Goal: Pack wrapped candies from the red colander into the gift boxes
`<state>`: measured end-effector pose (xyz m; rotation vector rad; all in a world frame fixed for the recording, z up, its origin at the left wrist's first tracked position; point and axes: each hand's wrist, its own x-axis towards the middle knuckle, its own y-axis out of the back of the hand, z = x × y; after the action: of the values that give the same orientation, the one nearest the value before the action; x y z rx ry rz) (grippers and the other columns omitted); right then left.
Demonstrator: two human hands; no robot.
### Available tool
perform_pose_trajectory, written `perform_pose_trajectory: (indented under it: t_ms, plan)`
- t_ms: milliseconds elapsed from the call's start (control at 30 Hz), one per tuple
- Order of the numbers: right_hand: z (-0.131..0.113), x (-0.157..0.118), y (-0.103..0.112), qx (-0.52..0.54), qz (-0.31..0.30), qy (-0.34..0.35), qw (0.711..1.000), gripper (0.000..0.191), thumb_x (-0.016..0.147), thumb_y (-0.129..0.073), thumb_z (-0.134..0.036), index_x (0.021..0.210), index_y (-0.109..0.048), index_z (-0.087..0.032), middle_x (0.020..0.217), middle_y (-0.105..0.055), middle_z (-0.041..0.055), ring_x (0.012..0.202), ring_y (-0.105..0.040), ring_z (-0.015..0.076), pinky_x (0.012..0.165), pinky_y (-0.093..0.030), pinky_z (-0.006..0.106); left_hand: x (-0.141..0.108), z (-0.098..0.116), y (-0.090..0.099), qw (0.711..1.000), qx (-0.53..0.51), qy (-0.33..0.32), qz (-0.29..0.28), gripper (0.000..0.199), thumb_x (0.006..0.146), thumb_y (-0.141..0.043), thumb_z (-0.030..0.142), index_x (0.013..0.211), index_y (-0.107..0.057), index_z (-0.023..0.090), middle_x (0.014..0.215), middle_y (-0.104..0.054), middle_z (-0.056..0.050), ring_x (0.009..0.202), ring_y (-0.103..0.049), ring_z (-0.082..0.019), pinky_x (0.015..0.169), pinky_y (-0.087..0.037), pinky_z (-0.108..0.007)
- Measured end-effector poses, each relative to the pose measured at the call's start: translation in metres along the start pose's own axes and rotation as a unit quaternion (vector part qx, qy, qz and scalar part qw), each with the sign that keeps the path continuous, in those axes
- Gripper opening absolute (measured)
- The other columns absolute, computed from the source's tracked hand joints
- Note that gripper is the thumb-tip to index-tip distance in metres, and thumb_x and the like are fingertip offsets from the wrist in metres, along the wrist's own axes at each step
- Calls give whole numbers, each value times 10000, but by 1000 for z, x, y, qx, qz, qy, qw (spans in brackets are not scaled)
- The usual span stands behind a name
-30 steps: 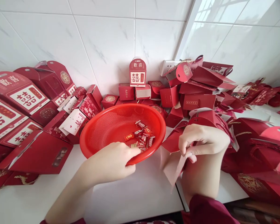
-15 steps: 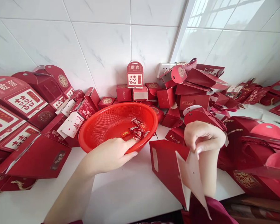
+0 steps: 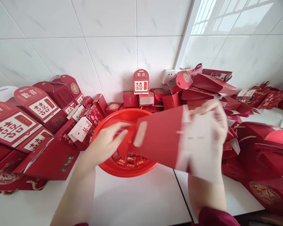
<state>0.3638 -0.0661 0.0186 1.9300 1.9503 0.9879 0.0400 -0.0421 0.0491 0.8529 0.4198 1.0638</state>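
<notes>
A red paper gift box (image 3: 159,138) hangs tilted over the right side of a red plastic basket (image 3: 132,173). My right hand (image 3: 213,117) pinches the box by its pale top flaps, which are smeared by motion. An oblong window shows near the box's far end. My left hand (image 3: 109,139) is over the basket's left side, thumb and fingers apart, with nothing visible between them. Small wrapped candies (image 3: 130,160) lie in the near part of the basket, partly hidden by the box.
Several red gift boxes (image 3: 41,108) stand stacked on the left. A small upright box (image 3: 141,82) tops a row against the tiled wall. Folded boxes and bags (image 3: 209,81) pile up at right. A dark seam (image 3: 182,191) crosses the white table (image 3: 136,197).
My right hand has lifted the box up and swung it left over the basket. My left hand has come off the basket's near rim. The candies now lie nearer the front.
</notes>
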Motion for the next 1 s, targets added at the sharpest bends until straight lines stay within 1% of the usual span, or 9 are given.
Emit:
perform_pose_trajectory:
  t_ms: [67, 200, 333, 433, 567, 667, 800, 900, 1000]
  plan:
    - [-20, 11, -33, 90, 52, 69, 992, 326, 993, -399, -532, 1065, -551, -253, 933, -684, 76, 835, -686, 217, 683, -536, 320, 1, -10, 10, 996, -9, 26, 80, 471, 1005, -366, 548, 1299, -599, 264, 1342, -637, -28, 1269, -559, -230, 1109, -398, -363]
    - [-44, 31, -89, 118, -119, 187, 968, 137, 1007, -478, -307, 964, -583, -230, 912, -694, 16, 817, -656, 158, 776, -503, 279, 4, -28, 16, 999, -15, 44, 24, 569, 965, -424, 590, 1414, -519, 255, 1478, -527, -54, 1328, -514, -269, 1094, -436, -395]
    - [-41, 39, -103, 71, -170, 197, 963, 107, 997, -497, -253, 952, -590, -222, 876, -703, -1, 714, -637, 146, 759, -482, 286, 7, -37, 12, 998, 55, 20, -30, 616, 875, -608, 530, 1440, -498, 310, 1455, -552, -31, 1256, -577, -272, 1026, -498, -373]
    - [-39, 36, -102, 57, -177, 179, 966, 97, 979, -550, -312, 947, -583, -225, 879, -709, -1, 736, -651, 155, 781, -479, 298, 11, -37, 2, 994, 98, -24, -39, 541, 902, -569, 373, 1436, -496, 323, 1380, -610, -2, 1200, -612, -231, 1015, -495, -348]
    - [-43, 30, -108, 10, -120, 143, 982, 165, 907, -647, -352, 932, -538, -232, 860, -685, -9, 736, -631, 167, 717, -468, 290, 17, -30, -13, 989, 131, -66, 25, 326, 890, -542, 254, 1198, -646, 272, 1344, -620, -4, 1160, -624, -221, 947, -499, -333]
    - [-43, 29, -114, -3, -59, 144, 988, 61, 910, -565, -200, 922, -516, -235, 893, -665, -6, 754, -618, 163, 676, -461, 274, 18, -25, -18, 987, 143, -57, 51, 173, 891, -519, 196, 928, -684, 229, 1027, -727, -1, 897, -686, -186, 781, -507, -306]
    - [-37, 34, -120, -2, 43, 154, 987, 83, 981, -473, -207, 1018, -542, -233, 1003, -688, 32, 898, -657, 185, 782, -505, 302, 16, -25, -17, 983, 134, -25, 120, 99, 884, -587, 235, 890, -686, 228, 850, -741, 28, 714, -680, -152, 693, -486, -275]
    - [-34, 38, -124, -94, 145, 167, 971, 218, 989, -499, -255, 1192, -564, -205, 1201, -682, 109, 1105, -635, 248, 906, -502, 376, 16, -27, -18, 972, 117, -28, 201, 126, 896, -610, 302, 812, -631, 210, 767, -726, 34, 614, -650, -127, 632, -460, -256]
    - [-33, 40, -125, -171, 152, 173, 958, 256, 981, -518, -238, 1212, -606, -172, 1300, -655, 136, 1166, -621, 287, 941, -487, 416, 17, -27, -22, 959, 94, -50, 263, 221, 905, -605, 319, 730, -558, 192, 689, -695, 30, 618, -655, -118, 626, -454, -233]
